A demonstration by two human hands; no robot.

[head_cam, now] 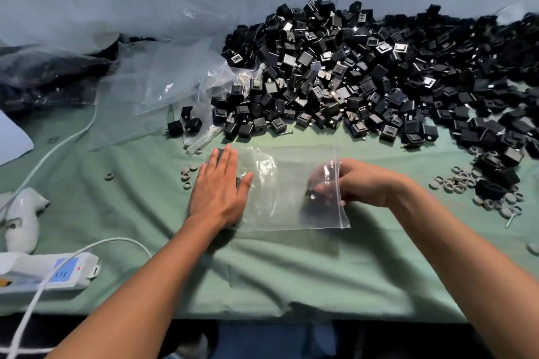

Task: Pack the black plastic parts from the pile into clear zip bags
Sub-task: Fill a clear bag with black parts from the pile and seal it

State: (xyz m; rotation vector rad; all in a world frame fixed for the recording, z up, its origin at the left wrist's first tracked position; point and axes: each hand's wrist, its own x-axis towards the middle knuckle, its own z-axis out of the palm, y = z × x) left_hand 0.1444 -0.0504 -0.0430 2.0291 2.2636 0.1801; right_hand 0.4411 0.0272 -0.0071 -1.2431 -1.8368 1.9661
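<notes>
A clear zip bag (280, 192) lies flat on the green cloth in front of me, its zip mouth to the right. My left hand (220, 189) presses flat on the bag's closed left end, fingers straight, over dark parts that barely show. My right hand (358, 183) reaches into the bag's mouth with curled fingers that hold a black plastic part (313, 192), blurred behind the plastic. A big pile of black plastic parts (364, 79) covers the table behind the bag and runs to the right edge.
Loose clear bags (163, 81) lie crumpled at the back left. Grey rings (466, 183) are scattered at the right, a few more (188, 172) by my left hand. A white power strip (49, 271) with cable and a white device (23, 216) sit at the left.
</notes>
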